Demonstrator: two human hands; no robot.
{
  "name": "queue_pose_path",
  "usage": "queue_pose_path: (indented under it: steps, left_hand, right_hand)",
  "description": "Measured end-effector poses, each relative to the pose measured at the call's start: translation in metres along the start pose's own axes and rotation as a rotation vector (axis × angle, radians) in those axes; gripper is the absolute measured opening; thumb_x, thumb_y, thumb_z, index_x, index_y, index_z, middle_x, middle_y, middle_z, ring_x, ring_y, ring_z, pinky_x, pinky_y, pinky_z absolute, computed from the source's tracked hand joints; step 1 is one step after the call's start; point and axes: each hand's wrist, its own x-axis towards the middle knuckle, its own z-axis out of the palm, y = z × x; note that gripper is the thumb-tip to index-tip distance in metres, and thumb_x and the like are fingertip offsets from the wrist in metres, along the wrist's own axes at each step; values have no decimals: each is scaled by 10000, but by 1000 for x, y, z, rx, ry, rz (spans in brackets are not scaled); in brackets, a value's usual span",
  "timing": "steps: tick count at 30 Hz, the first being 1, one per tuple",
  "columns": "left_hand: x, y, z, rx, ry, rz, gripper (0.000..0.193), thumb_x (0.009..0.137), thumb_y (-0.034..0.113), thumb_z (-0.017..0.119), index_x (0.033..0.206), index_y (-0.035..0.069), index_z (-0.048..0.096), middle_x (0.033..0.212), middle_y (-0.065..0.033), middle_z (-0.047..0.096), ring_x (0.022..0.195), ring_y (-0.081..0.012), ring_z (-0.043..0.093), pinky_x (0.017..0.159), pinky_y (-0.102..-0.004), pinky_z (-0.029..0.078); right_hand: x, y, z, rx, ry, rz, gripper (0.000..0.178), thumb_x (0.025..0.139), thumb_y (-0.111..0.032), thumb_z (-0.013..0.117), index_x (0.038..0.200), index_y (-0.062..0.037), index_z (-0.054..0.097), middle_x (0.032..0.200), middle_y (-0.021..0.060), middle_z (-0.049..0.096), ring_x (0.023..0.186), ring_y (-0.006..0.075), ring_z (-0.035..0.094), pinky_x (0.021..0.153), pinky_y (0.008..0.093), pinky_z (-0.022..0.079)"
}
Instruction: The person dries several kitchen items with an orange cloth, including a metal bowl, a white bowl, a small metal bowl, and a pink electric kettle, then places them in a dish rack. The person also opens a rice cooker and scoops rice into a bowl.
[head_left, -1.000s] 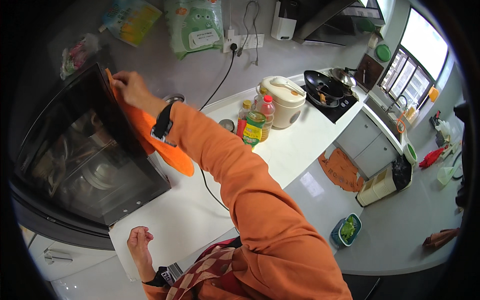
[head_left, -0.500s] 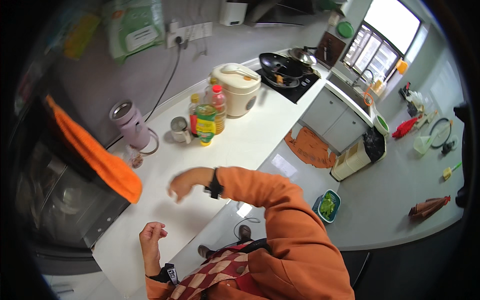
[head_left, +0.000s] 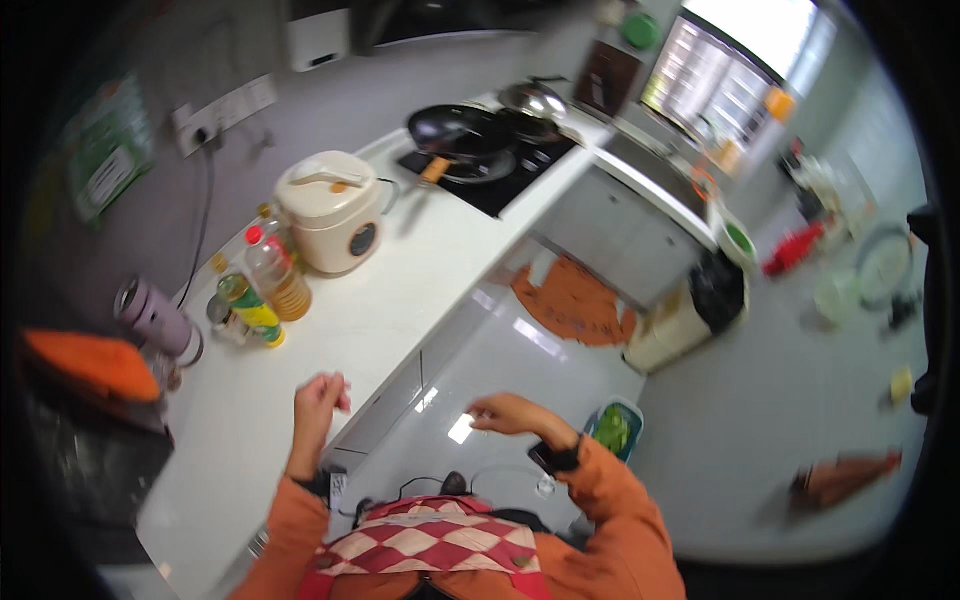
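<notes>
My left hand hovers over the front edge of the white counter, its fingers curled in and nothing visible in them. Out over the floor, my right hand hangs in the air with loosely bent fingers and holds nothing I can see. Beyond the left hand on the counter stand a green bottle with a yellow label, a red-capped oil bottle, a small jar and a cream rice cooker. A lilac tumbler stands farther left.
A black wok and a lidded steel pot sit on the hob, near the sink. On the floor are a brown mat, a lined bin and a basket of greens. An orange cloth hangs at left.
My view has swung right toward the hob and sink. My right hand has drawn back from above the counter to over the floor. The left hand stays curled near the counter's edge.
</notes>
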Motion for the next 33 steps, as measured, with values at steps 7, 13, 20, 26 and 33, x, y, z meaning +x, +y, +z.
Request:
queue_pose_path:
  steps: [7, 13, 20, 26, 33]
  left_hand:
    - [166, 41, 26, 91, 234, 181, 278, 913, 255, 584, 1058, 17, 583, 807, -30, 608, 545, -74, 548, 451, -206, 442]
    - [361, 48, 11, 286, 546, 146, 549, 866, 388, 611, 1245, 9, 489, 1018, -144, 613, 618, -157, 624, 474, -262, 503]
    - [468, 23, -25, 723, 762, 229, 584, 766, 593, 640, 704, 15, 578, 520, -73, 549, 429, -156, 518, 373, -306, 384]
    - [454, 50, -11, 600, 752, -66, 504, 696, 416, 784, 872, -8, 577, 604, -57, 561, 420, -133, 497, 347, -286, 374]
    - [462, 8, -62, 531, 803, -68, 395, 755, 339, 713, 850, -14, 564, 618, -77, 563, 480, -163, 515, 416, -316, 392]
  right_hand:
    - [-72, 69, -49, 293, 189, 212, 333, 871, -252, 624, 1127, -41, 604, 887, 116, 658, 792, 194, 615, 731, 304, 486]
    - [-80, 150, -96, 347, 216, 235, 327, 878, -250, 622, 1125, -36, 606, 854, 88, 651, 746, 157, 590, 697, 285, 485]
    - [-60, 230, -202, 562, 448, 354, 320, 886, -223, 604, 1109, 6, 604, 780, 51, 615, 701, 116, 561, 633, 264, 466]
    - [-53, 268, -290, 586, 516, 358, 313, 891, -207, 579, 1108, 19, 597, 817, 59, 622, 712, 138, 577, 648, 277, 472]
    - [-19, 330, -349, 576, 292, 335, 317, 878, -251, 588, 1065, 5, 606, 804, 82, 637, 729, 160, 601, 674, 285, 482]
